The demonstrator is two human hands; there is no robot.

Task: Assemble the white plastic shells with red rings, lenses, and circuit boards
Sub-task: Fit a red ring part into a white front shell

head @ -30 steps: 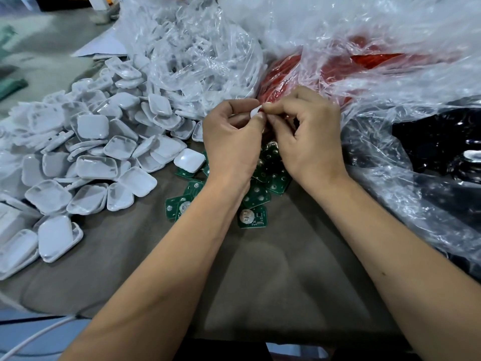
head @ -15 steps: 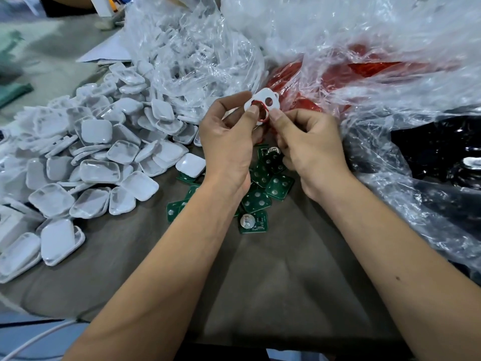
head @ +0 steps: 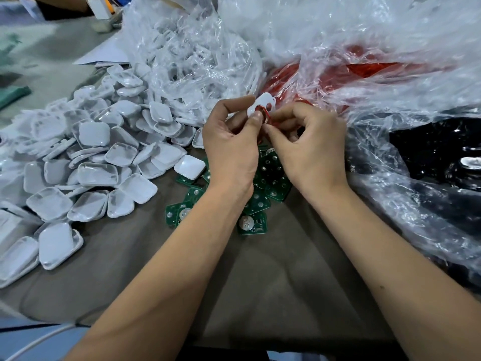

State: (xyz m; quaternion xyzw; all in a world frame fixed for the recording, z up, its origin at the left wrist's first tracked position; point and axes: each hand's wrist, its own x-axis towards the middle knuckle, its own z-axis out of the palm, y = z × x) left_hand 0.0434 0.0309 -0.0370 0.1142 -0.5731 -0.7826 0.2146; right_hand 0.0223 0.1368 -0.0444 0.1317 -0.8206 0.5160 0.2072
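Hands meet above the middle of the counter. The left hand (head: 231, 149) pinches one white plastic shell (head: 261, 105), thumb pressed on the red ring (head: 261, 112) seated in one of its round holes; a second, smaller hole beside it shows red bag through it. The right hand (head: 309, 147) has its fingers curled, fingertips (head: 270, 130) touching the ring's lower edge, so it too grasps the piece.

Green circuit boards (head: 251, 223) lie scattered under the wrists: about ten can be told apart, the rest hidden by the hands. White shell halves (head: 93, 134) pile toward the counter's left edge, far too many to count, and more sit in one clear plastic bag (head: 192, 61) behind them. One bag of red rings (head: 364, 71) lies at the back right, and one bag of black parts (head: 437, 152) lies at the right edge.

Compared with half a second earlier, the shell sits much the same in the fingers, and the left thumb now covers more of the ring.
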